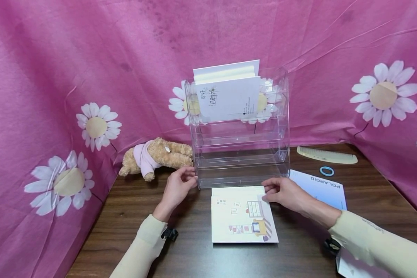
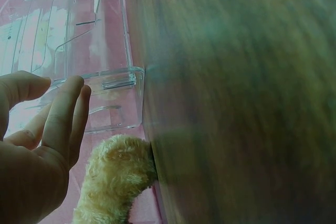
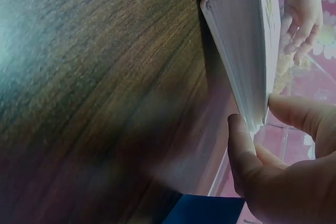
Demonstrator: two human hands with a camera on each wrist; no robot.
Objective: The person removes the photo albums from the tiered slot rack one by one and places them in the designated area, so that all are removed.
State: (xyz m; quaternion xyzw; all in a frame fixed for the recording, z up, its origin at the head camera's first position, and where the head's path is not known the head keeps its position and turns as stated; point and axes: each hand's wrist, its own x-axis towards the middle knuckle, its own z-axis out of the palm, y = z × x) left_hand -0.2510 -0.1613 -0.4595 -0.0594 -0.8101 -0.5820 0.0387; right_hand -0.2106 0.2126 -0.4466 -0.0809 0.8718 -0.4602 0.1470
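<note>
A thick cream book [image 1: 243,216] with a printed cover lies on the table before the clear tiered rack [image 1: 241,181]. My right hand [image 1: 286,193] pinches its far right corner. In the right wrist view, the thumb [image 3: 294,111] is at the cover side and a finger [image 3: 241,142] at the opposite side of the pages [image 3: 241,51]. At the rack's lower left corner, my left hand [image 1: 178,185] has loosely bent fingers, with fingertips right by the clear side wall [image 2: 118,98]. A white book [image 1: 229,98] with dark lettering stands in the rack's upper tier.
A teddy bear [image 1: 160,154] in a pink top lies left of the rack. To the right are a comb [image 1: 326,155], a blue ring [image 1: 326,171] and a blue-and-white POLAROID sheet [image 1: 319,189]. Pink flowered cloth [image 1: 142,58] hangs behind the table.
</note>
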